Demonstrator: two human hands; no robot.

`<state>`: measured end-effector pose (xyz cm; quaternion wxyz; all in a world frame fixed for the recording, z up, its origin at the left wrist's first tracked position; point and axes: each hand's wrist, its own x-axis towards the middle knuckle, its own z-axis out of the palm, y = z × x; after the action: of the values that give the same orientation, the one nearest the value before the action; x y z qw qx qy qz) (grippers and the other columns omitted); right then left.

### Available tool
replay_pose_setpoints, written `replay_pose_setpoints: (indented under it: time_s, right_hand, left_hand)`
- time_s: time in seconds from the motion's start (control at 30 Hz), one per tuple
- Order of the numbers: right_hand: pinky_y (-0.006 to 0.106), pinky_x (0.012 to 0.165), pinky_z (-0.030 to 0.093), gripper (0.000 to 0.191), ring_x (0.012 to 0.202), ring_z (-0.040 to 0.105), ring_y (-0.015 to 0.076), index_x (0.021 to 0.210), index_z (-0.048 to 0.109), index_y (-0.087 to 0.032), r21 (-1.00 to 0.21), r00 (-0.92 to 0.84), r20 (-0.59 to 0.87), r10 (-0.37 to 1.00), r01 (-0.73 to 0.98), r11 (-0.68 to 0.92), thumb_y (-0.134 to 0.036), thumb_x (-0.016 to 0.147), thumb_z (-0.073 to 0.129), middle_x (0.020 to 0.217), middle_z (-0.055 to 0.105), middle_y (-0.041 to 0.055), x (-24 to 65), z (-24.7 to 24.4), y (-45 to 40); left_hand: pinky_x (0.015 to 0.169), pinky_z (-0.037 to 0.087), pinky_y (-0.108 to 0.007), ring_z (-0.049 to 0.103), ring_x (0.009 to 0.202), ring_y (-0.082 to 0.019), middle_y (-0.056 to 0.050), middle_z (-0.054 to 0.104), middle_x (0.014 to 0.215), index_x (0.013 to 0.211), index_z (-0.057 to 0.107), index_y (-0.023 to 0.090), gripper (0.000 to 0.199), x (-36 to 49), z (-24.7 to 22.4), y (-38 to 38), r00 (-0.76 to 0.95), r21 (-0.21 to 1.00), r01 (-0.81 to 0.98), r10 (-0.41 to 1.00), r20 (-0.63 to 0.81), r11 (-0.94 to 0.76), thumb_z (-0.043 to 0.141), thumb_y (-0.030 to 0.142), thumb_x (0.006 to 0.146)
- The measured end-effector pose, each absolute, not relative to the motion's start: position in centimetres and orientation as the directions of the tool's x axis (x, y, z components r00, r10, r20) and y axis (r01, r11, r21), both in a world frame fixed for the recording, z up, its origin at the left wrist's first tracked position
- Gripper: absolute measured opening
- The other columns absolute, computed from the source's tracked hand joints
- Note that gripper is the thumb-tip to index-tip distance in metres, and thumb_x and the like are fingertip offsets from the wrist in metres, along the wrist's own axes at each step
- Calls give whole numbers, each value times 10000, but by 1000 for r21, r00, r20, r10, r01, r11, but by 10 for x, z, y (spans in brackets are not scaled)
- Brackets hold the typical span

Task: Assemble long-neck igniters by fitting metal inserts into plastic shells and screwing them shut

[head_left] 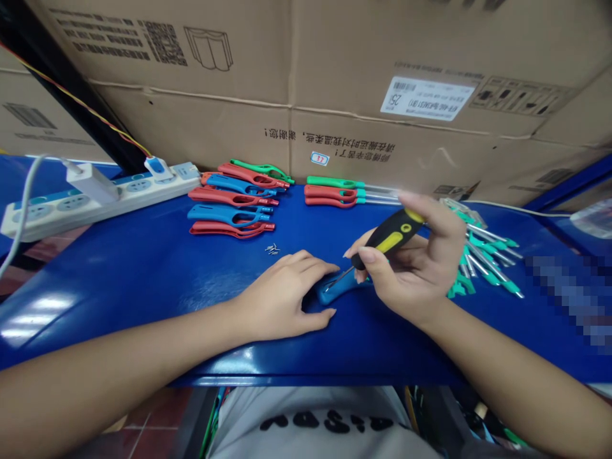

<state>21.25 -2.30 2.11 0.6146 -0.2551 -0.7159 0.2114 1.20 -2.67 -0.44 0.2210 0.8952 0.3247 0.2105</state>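
My right hand (421, 268) is closed round the black and yellow handle of a screwdriver (389, 239). The screwdriver slants down to the left, its tip at the near end of a blue lighter handle (335, 290) that lies on the blue table. Beside that end, my left hand (287, 296) rests with thumb and fingers curved round it; whether the fingers press on it is hard to see. My right hand partly hides the other end of the blue piece. Several small screws (272, 249) lie just beyond my left hand.
Red, blue and green handles (229, 226) lie at the back left, near a white power strip (138, 186). Assembled pieces with metal rods (329, 194) sit at the back. Green-and-silver rods (488, 255) are piled right. A large cardboard box (239, 121) stands behind.
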Motion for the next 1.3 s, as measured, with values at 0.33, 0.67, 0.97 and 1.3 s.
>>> replay_pose_setpoints:
  time_s: [0.33, 0.67, 0.97, 1.3]
  right_hand:
    - [309, 583, 659, 722, 765, 732, 160, 1433, 451, -428, -516, -197, 814, 546, 185, 836, -126, 841, 733, 1385, 603, 28, 214, 7, -23]
    - [334, 552, 653, 712, 723, 735, 183, 1403, 443, -434, -428, -232, 845, 482, 249, 869, -156, 826, 755, 1320, 646, 47, 215, 14, -22]
    - [303, 545, 634, 733, 722, 740, 164, 1422, 461, -433, -391, -225, 867, 445, 246, 887, -95, 830, 729, 1301, 665, 16, 214, 19, -25]
    - [324, 583, 658, 749, 753, 750, 188, 1440, 459, -430, -435, -223, 852, 473, 201, 878, -168, 818, 784, 1300, 668, 32, 214, 10, -25]
  left_hand:
    - [927, 506, -411, 623, 1048, -263, -80, 694, 1118, 1231, 594, 194, 375, 11, -6, -25, 712, 525, 466, 654, 255, -712, 675, 241, 868]
    - [931, 513, -401, 635, 1055, -256, -75, 695, 1116, 1233, 599, 205, 370, 12, -6, -25, 711, 528, 455, 650, 270, -717, 669, 229, 870]
    - [950, 496, -397, 628, 1073, -254, -74, 691, 1129, 1236, 582, 196, 371, 11, -6, -24, 729, 522, 444, 633, 262, -728, 669, 206, 876]
    - [932, 495, -397, 613, 1072, -256, -65, 695, 1160, 1177, 605, 203, 297, 10, -8, -23, 737, 527, 430, 622, 264, -733, 658, 212, 884]
